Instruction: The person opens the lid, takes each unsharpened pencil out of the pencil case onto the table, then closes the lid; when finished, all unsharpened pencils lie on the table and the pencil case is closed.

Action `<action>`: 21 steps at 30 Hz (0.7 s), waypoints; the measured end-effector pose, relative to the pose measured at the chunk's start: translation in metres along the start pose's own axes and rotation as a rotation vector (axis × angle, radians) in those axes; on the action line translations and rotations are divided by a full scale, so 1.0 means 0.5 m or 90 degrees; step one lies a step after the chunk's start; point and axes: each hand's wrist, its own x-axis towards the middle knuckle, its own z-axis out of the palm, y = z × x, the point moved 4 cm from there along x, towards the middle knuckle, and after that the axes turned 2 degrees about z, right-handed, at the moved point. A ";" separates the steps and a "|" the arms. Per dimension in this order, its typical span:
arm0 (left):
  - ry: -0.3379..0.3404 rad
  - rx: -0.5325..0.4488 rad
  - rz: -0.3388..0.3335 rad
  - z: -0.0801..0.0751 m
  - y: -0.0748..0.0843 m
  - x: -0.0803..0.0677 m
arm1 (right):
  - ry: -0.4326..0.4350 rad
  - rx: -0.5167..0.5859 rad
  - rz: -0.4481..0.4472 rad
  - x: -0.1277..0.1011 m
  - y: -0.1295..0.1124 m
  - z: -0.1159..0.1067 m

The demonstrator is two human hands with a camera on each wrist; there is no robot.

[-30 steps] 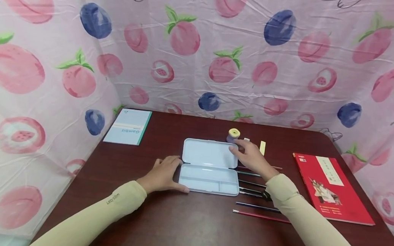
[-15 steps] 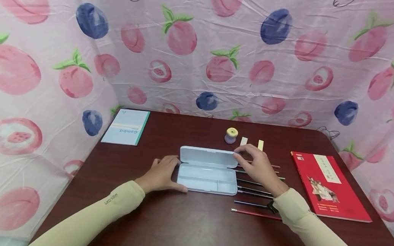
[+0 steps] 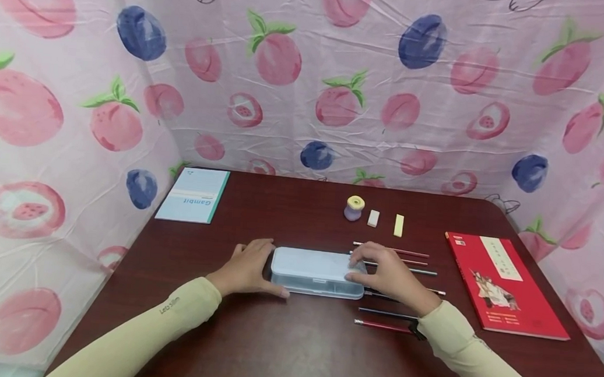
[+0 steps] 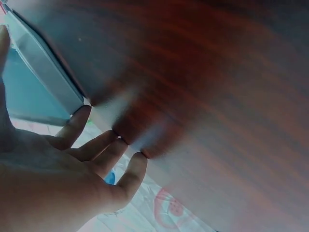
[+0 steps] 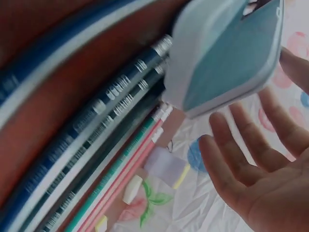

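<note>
A light blue pencil case (image 3: 309, 264) lies on the table with its hinged lid tilted forward over the tray, a gap showing at the front. My left hand (image 3: 248, 268) spans its left end, thumb at the front edge; in the left wrist view the other fingers (image 4: 104, 157) are spread, several tips on the table and one at the case's corner. My right hand (image 3: 393, 275) holds the lid's right end between thumb and fingers. The right wrist view shows the lid (image 5: 231, 63) with the fingers around its edge. Several pencils (image 3: 398, 269) lie partly hidden behind this hand.
Behind the case stand a purple-and-yellow pot-shaped object (image 3: 354, 208), a white eraser (image 3: 373, 218) and a yellow strip (image 3: 399, 225). A red book (image 3: 508, 287) lies at right, a pale blue notebook (image 3: 192, 195) at back left. Fruit-print cloth (image 3: 287, 105) hangs behind the table.
My right hand has swung the case's lid from lying back, through upright, forward and down over the tray. My left hand has stayed at the case's left end.
</note>
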 end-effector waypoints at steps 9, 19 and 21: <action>-0.002 0.024 -0.016 0.000 0.005 0.003 | -0.075 -0.073 0.078 -0.006 0.019 0.034; 0.018 0.026 0.008 -0.003 0.007 0.006 | -0.093 -0.088 0.089 0.002 0.008 0.029; 0.019 0.027 0.011 -0.002 0.007 0.007 | -0.097 -0.092 0.087 0.003 0.005 0.029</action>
